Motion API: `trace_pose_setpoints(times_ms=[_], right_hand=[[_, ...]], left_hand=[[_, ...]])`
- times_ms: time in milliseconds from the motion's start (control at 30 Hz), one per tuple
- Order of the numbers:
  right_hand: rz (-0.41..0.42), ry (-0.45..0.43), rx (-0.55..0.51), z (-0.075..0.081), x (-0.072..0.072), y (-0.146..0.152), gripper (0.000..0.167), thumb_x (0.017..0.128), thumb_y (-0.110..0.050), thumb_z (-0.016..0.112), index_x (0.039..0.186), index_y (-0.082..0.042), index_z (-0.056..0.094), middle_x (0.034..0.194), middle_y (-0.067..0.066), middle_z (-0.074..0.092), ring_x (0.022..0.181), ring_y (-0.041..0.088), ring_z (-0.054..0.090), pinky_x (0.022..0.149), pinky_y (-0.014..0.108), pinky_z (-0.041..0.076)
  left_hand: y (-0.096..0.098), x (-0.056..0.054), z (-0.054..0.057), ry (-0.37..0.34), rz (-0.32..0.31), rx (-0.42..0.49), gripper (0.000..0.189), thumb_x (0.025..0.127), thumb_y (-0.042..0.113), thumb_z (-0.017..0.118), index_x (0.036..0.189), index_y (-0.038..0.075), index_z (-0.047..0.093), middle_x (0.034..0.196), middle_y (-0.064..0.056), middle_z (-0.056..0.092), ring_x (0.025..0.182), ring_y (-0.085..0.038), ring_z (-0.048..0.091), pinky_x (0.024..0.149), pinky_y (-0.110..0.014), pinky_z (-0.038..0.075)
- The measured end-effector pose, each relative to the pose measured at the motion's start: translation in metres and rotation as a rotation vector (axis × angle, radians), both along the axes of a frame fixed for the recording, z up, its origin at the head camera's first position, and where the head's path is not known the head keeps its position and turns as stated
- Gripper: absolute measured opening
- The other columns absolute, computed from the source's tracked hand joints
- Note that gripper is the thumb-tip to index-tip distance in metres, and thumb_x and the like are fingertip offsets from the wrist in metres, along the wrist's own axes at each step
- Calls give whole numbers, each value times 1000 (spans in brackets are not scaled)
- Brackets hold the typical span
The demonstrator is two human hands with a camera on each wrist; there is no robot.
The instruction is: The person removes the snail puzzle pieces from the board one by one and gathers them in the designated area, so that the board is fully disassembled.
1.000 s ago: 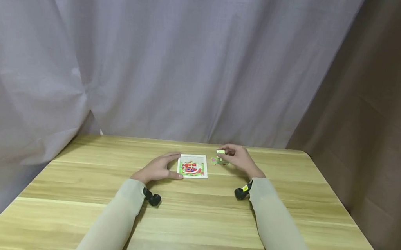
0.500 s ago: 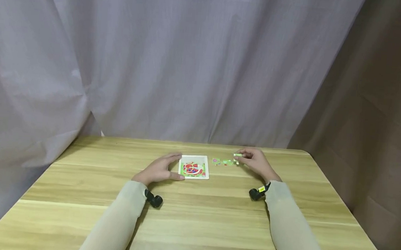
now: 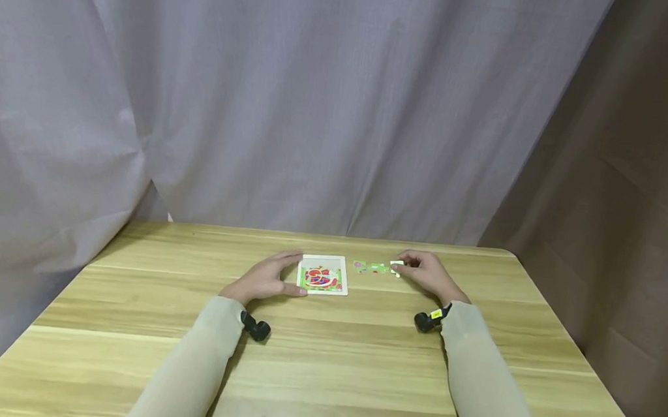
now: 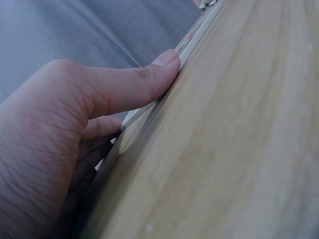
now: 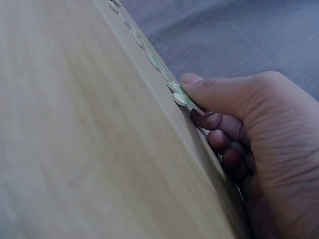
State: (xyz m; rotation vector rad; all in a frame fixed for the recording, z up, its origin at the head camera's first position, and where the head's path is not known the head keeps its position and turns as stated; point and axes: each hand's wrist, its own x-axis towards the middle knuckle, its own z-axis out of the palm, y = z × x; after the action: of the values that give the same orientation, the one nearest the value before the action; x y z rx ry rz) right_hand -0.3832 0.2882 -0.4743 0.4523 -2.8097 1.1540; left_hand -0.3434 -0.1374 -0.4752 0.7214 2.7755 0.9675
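A white-framed puzzle tray lies on the table, a red and green picture filling its nearer part and a bare strip at its far side. My left hand holds its left side, thumb along the near edge and fingers at the far corner. Right of the tray, several green jigsaw pieces lie in a row. At the row's right end my right hand pinches a green and white puzzle piece between thumb and forefinger, close over the tabletop. The other right fingers are curled beneath.
The wooden table ends at a grey curtain along the back. A darker curtain hangs on the right side. Each wrist carries a small black camera, such as the left wrist camera.
My right hand has moved right with its puzzle piece, from over the other pieces to the row's right end, and lowered it slightly. The left hand stays on the tray.
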Motion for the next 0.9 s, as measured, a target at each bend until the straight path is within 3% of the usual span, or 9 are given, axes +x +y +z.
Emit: trace_pose_setpoints(times_ms=[333, 567, 900], right_hand=[[21, 23, 20, -4, -2, -2, 26, 104, -25, 83, 119, -4, 84, 104, 9, 77, 91, 18, 62, 83, 31, 52], [19, 31, 8, -3, -3, -3, 14, 103, -20, 84, 110, -8, 86, 114, 12, 78, 97, 19, 65, 89, 35, 53], [36, 24, 25, -2, -1, 0, 14, 106, -21, 81, 113, -10, 85, 116, 11, 80, 96, 18, 66, 89, 34, 54]], left_hand=[[-2, 2, 0, -1, -4, -5, 103, 91, 52, 86, 173, 8, 42, 184, -15, 35, 171, -43, 33, 140, -68, 24], [-3, -1, 0, 9, 1, 1, 102, 92, 53, 85, 173, 9, 43, 184, -14, 36, 171, -43, 33, 140, -68, 25], [1, 0, 1, 14, -8, -8, 102, 92, 52, 86, 173, 9, 43, 184, -15, 36, 170, -43, 34, 140, -68, 26]])
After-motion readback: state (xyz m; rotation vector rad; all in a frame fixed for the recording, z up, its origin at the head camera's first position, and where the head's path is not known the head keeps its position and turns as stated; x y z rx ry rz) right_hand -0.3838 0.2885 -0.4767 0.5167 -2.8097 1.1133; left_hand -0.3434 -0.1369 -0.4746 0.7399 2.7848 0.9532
